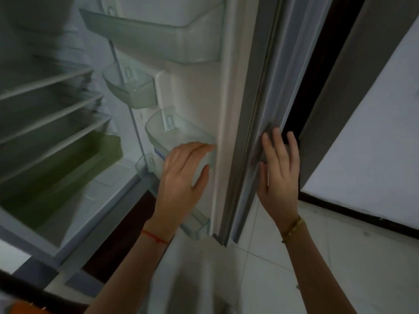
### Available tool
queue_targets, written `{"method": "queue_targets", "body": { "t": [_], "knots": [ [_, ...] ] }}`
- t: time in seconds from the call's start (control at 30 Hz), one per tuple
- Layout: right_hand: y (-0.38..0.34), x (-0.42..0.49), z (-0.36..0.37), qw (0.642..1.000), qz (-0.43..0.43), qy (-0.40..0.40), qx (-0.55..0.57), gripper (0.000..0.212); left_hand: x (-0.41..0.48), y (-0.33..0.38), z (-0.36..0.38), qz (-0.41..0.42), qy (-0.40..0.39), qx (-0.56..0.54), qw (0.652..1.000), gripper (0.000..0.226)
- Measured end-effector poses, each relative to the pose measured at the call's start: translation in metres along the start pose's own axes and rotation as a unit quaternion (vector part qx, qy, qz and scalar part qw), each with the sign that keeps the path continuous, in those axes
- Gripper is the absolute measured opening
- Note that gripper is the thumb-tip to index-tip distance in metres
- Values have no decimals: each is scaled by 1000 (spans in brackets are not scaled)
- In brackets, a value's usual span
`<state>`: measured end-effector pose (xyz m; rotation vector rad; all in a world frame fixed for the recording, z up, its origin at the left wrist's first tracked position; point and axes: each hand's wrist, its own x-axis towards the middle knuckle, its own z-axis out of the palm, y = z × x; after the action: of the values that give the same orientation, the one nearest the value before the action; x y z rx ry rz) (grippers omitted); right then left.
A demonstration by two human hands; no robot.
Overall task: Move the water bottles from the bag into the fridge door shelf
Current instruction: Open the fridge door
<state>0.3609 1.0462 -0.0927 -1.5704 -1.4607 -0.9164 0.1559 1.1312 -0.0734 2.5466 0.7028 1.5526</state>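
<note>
The fridge door (229,105) stands open, with several clear door shelves on its inner side. My left hand (183,177) is curled around a clear, blurred water bottle (200,165) at the lower middle door shelf (158,130), and a blue label strip (159,153) shows beside my fingers. My right hand (280,173) lies on the door's outer edge, fingertips hooked over the grey gasket (260,114). The bag is out of sight.
The fridge interior at left has glass shelves (45,105) and a green drawer (68,168). A large top door shelf (158,39) and a small one (131,89) hold nothing. The bottom door shelf (199,227) sits below my wrist. White tiled floor (294,268) lies underneath; something orange (22,309) shows at the bottom left.
</note>
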Motion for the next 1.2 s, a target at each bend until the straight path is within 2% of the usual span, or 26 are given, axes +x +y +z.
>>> {"method": "queue_targets", "body": {
  "t": [0.3,0.53,0.87,1.2],
  "knots": [
    [89,24,23,999,10,-34,27,61,36,7,84,-3,2,46,999,33],
    [143,45,44,989,55,-84,106,59,69,13,133,-6,-10,60,998,36],
    [197,76,95,976,106,-115,153,84,111,-6,189,52,-39,104,993,41],
    [248,107,152,967,142,-125,168,78,152,-38,244,80,-32,143,986,41]
  ]
}}
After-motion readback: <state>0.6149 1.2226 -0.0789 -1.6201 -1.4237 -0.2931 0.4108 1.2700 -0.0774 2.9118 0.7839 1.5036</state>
